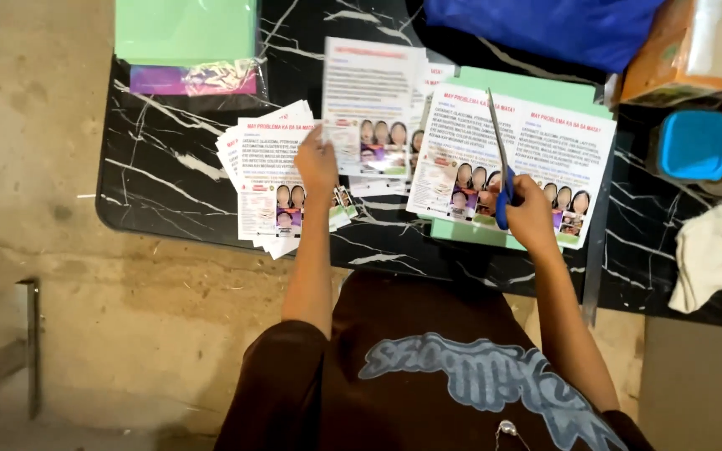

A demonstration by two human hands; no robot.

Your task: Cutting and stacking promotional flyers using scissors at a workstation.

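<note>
**Hands at flyers and scissors on marble table**

The left hand point(317, 161) is resting flat, fingers loosely spread, on a fanned stack of cut flyers point(271, 179) at the left of the black table point(160, 188); it is pressing rather than gripping. The right hand point(531, 217) is closing around the blue handles of the scissors point(500, 159), whose blades are pointing away over an uncut sheet point(513, 159) lying on a green board point(545, 88). The blades appear shut, though blur is making that uncertain. Another sheet point(372, 104) is lying between the two. A blue tub point(694, 144) and white cloth point(716, 250) are sitting at the right edge.
</note>
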